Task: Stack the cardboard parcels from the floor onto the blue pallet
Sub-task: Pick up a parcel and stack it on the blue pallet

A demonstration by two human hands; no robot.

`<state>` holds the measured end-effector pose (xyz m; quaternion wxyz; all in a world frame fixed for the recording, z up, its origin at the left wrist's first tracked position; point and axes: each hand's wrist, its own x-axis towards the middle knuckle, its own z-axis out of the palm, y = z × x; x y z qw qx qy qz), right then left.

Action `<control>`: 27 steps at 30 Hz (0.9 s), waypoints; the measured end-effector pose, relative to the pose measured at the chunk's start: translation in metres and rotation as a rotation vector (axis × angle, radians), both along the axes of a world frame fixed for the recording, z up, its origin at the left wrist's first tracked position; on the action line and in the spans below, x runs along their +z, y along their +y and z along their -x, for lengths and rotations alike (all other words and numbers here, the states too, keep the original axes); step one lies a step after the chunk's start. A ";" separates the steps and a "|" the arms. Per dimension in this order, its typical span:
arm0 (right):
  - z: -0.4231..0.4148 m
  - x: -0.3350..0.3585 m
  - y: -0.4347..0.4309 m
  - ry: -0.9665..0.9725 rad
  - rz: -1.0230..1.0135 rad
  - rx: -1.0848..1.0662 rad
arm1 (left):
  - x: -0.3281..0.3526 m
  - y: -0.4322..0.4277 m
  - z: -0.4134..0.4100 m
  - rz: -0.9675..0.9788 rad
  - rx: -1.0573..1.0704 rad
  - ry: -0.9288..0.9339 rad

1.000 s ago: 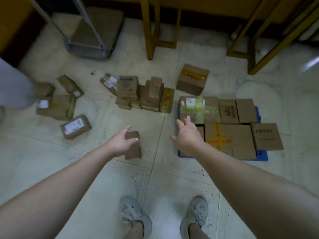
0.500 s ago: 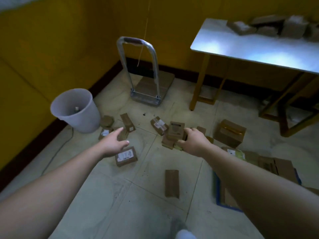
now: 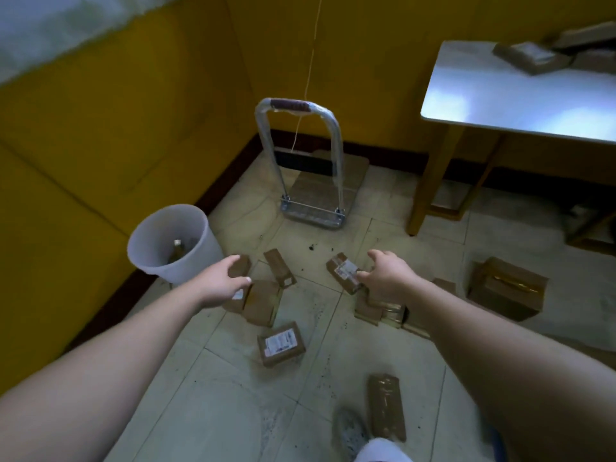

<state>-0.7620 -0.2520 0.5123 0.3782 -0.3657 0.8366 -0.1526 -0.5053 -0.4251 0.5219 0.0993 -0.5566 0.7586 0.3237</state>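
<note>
Both hands are spread and empty: the labelled parcel (image 3: 345,273) lies just left of the nearer right hand (image 3: 388,276), long axis slanting far-left to near-right, while the left hand (image 3: 221,285) hovers above another parcel cluster (image 3: 263,301).

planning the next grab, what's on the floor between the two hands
Head view: a slim brown parcel and a labelled parcel lie between the left hand and right hand.
</note>
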 end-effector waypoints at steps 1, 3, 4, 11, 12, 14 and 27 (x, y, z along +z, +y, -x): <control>-0.002 -0.001 -0.013 -0.008 -0.003 -0.005 | -0.003 -0.012 0.000 -0.012 -0.004 -0.007; -0.006 -0.007 -0.038 -0.024 -0.009 -0.026 | -0.010 -0.035 -0.001 -0.034 -0.010 -0.012; -0.008 -0.011 -0.050 -0.024 -0.017 -0.032 | -0.015 -0.047 -0.001 -0.047 -0.014 -0.012; -0.043 -0.059 -0.150 -0.025 -0.106 -0.118 | -0.074 -0.160 -0.019 -0.157 -0.099 -0.046; -0.052 -0.069 -0.167 -0.025 -0.120 -0.137 | -0.086 -0.181 -0.024 -0.173 -0.116 -0.054; -0.071 -0.093 -0.201 -0.023 -0.164 -0.185 | -0.112 -0.225 -0.034 -0.204 -0.143 -0.062; -0.148 -0.407 -0.376 -0.191 -0.258 -0.162 | -0.418 -0.351 -0.048 -0.383 -0.062 -0.105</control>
